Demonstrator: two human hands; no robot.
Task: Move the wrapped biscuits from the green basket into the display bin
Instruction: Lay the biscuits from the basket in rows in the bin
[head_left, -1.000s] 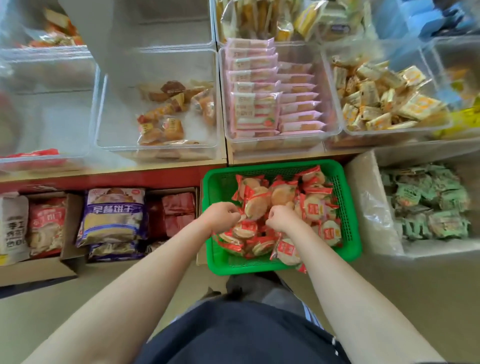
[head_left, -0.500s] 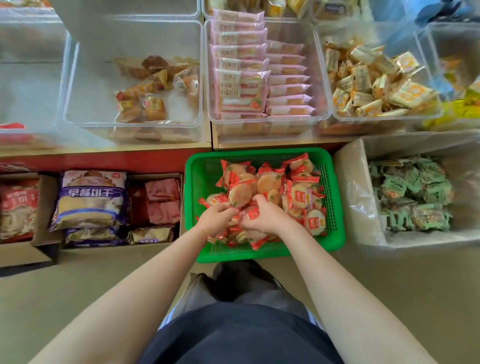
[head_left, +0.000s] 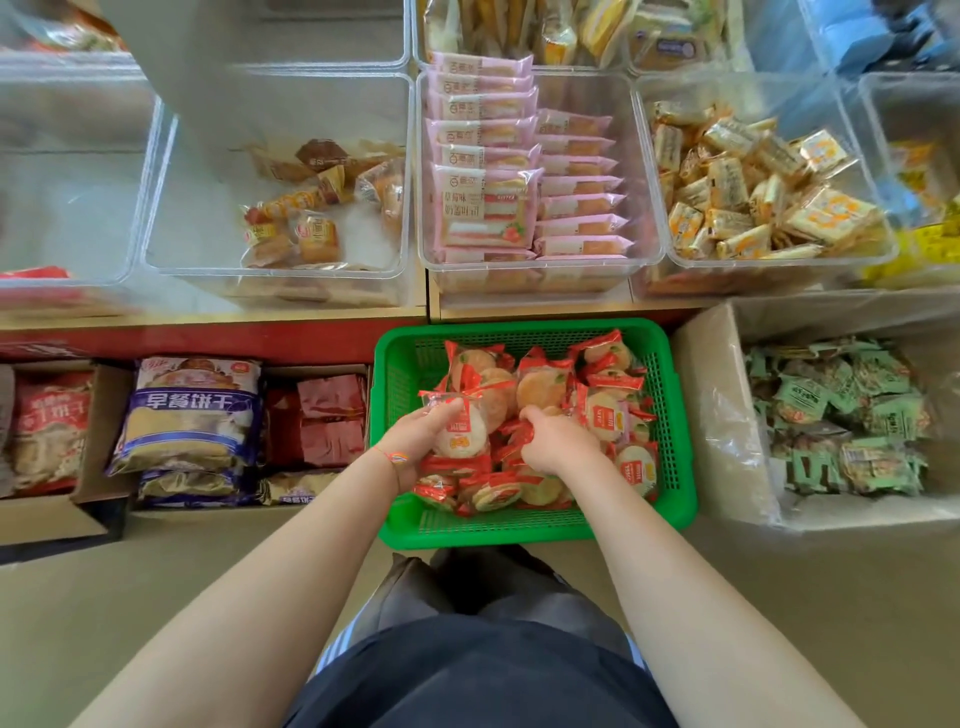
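Bare-armed person wears a dark top, grey trousers and a multicoloured thread bracelet.

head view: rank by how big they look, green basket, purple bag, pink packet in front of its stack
1. green basket
2. purple bag
3. pink packet
The packet lies farther from the camera, so its true size is unsure.

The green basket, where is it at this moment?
In the head view the green basket sits on the floor at centre, below the shelf's clear bins, between the box of red packets on its left and the box of green packets on its right.
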